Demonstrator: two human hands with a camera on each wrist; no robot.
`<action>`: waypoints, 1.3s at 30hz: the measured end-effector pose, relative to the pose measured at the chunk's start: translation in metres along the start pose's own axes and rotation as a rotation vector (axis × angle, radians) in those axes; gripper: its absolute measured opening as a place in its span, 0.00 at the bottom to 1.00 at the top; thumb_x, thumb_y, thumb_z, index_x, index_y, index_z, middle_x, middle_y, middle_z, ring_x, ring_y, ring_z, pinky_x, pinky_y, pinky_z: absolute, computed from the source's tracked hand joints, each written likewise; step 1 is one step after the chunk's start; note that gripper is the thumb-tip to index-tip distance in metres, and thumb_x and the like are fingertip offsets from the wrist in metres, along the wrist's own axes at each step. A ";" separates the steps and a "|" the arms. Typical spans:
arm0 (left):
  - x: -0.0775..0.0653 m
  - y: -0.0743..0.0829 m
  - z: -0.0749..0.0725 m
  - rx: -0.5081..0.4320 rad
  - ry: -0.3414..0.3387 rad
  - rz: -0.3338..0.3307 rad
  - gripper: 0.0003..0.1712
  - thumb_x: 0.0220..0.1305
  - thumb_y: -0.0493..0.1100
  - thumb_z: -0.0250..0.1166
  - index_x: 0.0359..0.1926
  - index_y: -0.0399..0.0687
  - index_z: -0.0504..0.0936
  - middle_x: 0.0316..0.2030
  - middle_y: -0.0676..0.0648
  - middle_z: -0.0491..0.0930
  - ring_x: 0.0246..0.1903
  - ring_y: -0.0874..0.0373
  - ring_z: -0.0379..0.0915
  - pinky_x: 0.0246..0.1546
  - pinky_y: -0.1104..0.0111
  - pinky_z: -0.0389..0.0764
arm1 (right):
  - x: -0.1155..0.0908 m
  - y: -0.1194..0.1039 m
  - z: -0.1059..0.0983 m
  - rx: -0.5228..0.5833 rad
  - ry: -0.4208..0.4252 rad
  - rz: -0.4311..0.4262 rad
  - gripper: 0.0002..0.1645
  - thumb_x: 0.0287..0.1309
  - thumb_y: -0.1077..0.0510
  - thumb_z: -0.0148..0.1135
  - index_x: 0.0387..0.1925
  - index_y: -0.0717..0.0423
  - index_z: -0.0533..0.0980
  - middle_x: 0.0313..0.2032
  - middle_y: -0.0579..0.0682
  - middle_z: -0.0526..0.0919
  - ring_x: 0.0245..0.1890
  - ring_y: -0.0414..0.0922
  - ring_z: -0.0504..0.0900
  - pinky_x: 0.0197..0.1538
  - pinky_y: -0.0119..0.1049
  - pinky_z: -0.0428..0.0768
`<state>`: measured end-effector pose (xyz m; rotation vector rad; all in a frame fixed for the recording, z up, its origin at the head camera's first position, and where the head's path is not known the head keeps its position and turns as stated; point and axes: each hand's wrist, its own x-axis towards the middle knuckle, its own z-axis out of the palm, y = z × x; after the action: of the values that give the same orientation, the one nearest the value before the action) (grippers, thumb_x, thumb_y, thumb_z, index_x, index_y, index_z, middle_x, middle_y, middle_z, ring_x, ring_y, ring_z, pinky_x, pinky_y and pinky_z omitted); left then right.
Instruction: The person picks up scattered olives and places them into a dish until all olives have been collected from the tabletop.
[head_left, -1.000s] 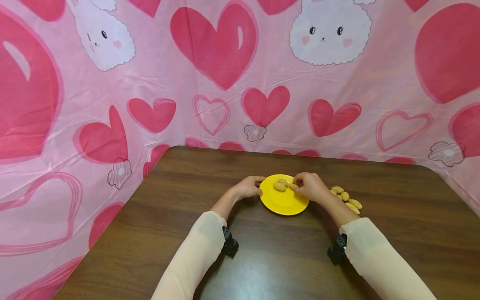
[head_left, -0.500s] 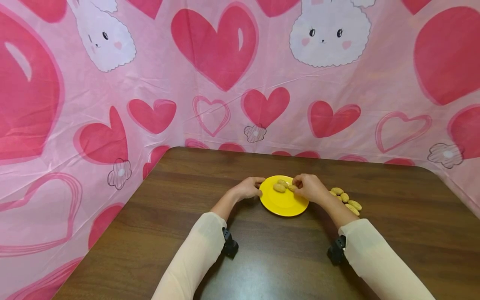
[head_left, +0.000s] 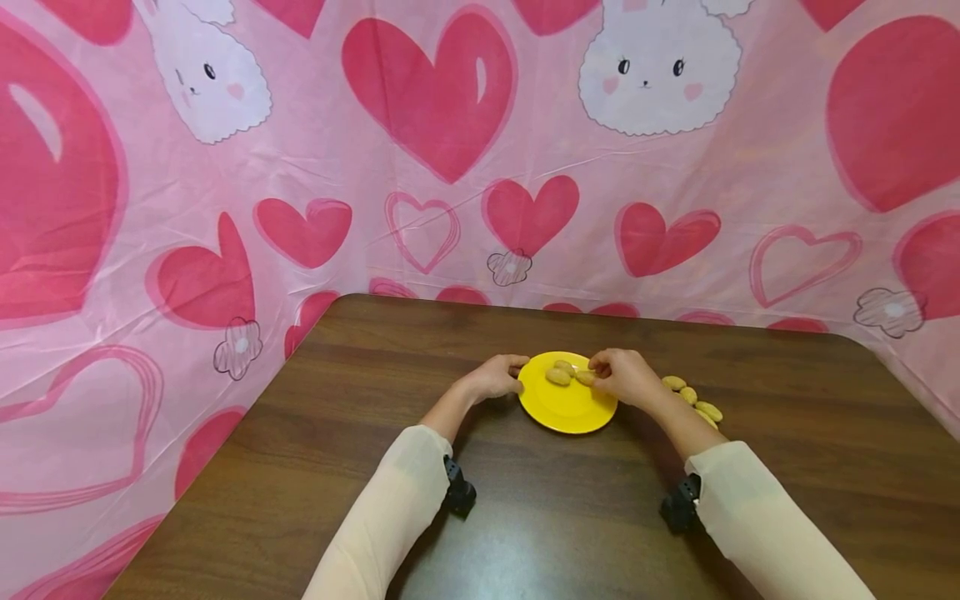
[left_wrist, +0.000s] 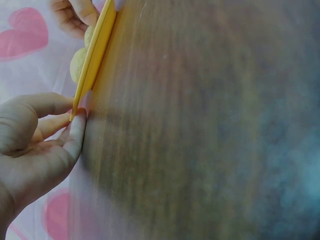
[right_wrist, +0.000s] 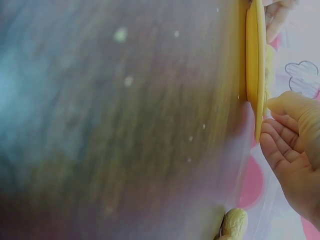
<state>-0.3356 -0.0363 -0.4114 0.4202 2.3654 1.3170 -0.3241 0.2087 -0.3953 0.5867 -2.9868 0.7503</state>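
Observation:
A yellow plate (head_left: 567,412) lies on the wooden table, with several peanuts (head_left: 558,377) gathered on its far half. My left hand (head_left: 492,377) grips the plate's left rim; in the left wrist view the thumb and fingers (left_wrist: 76,132) of that hand meet around the edge. At the plate's right side, my right hand (head_left: 626,377) has its thumb and forefinger at the end of a peanut (head_left: 585,378) resting beside the others. The right wrist view shows the thumb (right_wrist: 282,104) against the peanut, the other fingers curled close to the rim.
More peanuts (head_left: 687,396) lie on the table (head_left: 525,517) right of the plate, partly hidden behind the right forearm. A pink curtain (head_left: 465,108) with hearts and rabbits stands behind the table and along its left.
My right hand has shifted slightly to the right, baring more of the peanut at its fingertips. The left hand and the plate stay in place.

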 end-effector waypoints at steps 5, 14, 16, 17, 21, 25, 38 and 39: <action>0.000 -0.001 -0.001 -0.011 0.001 0.001 0.35 0.54 0.28 0.60 0.65 0.37 0.63 0.53 0.39 0.72 0.40 0.53 0.69 0.36 0.70 0.75 | -0.003 0.005 -0.003 0.009 0.037 -0.024 0.13 0.45 0.66 0.67 0.36 0.66 0.79 0.28 0.52 0.79 0.30 0.47 0.75 0.38 0.41 0.78; 0.001 -0.001 -0.001 -0.003 0.005 0.000 0.35 0.55 0.29 0.60 0.65 0.37 0.63 0.54 0.39 0.72 0.41 0.53 0.69 0.38 0.69 0.76 | -0.008 0.012 -0.014 0.039 0.097 -0.040 0.11 0.46 0.67 0.65 0.35 0.67 0.79 0.27 0.53 0.80 0.29 0.49 0.76 0.36 0.42 0.78; 0.002 -0.001 -0.001 -0.003 0.004 0.002 0.35 0.55 0.29 0.60 0.65 0.37 0.63 0.54 0.39 0.72 0.41 0.53 0.69 0.39 0.69 0.76 | -0.010 0.013 -0.017 0.035 0.103 -0.036 0.12 0.46 0.67 0.65 0.36 0.67 0.78 0.28 0.54 0.80 0.30 0.49 0.77 0.36 0.43 0.78; 0.002 -0.001 -0.001 -0.003 0.004 0.003 0.35 0.55 0.28 0.60 0.65 0.37 0.63 0.54 0.39 0.72 0.42 0.53 0.69 0.39 0.69 0.76 | -0.011 0.014 -0.019 0.033 0.105 -0.034 0.12 0.46 0.66 0.65 0.36 0.68 0.78 0.29 0.54 0.80 0.30 0.50 0.77 0.37 0.43 0.78; 0.001 0.000 0.000 0.002 0.006 0.001 0.35 0.55 0.29 0.60 0.65 0.38 0.63 0.55 0.39 0.71 0.42 0.53 0.69 0.41 0.68 0.75 | -0.015 0.019 -0.026 0.016 0.115 -0.029 0.13 0.48 0.66 0.64 0.37 0.68 0.78 0.30 0.55 0.80 0.31 0.50 0.77 0.38 0.45 0.78; 0.002 0.000 -0.001 0.008 0.009 -0.005 0.35 0.56 0.29 0.60 0.65 0.39 0.63 0.55 0.40 0.71 0.43 0.53 0.69 0.43 0.67 0.75 | -0.019 0.026 -0.034 0.004 0.123 -0.014 0.13 0.49 0.65 0.64 0.39 0.69 0.78 0.31 0.56 0.80 0.32 0.51 0.77 0.38 0.46 0.78; 0.002 -0.001 0.000 0.009 0.009 -0.011 0.35 0.55 0.29 0.60 0.65 0.39 0.64 0.54 0.40 0.71 0.43 0.53 0.68 0.41 0.68 0.75 | -0.037 0.057 -0.050 0.083 0.158 0.103 0.14 0.53 0.63 0.62 0.40 0.69 0.77 0.30 0.54 0.81 0.32 0.49 0.78 0.35 0.37 0.77; 0.002 -0.001 0.000 0.010 0.009 -0.011 0.35 0.55 0.29 0.60 0.65 0.39 0.64 0.54 0.40 0.72 0.43 0.53 0.68 0.41 0.68 0.75 | -0.038 0.059 -0.051 0.075 0.162 0.107 0.14 0.53 0.62 0.62 0.39 0.68 0.77 0.29 0.54 0.81 0.32 0.50 0.78 0.35 0.38 0.77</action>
<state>-0.3372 -0.0357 -0.4124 0.4050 2.3787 1.3055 -0.3141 0.2937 -0.3804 0.3515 -2.8696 0.8741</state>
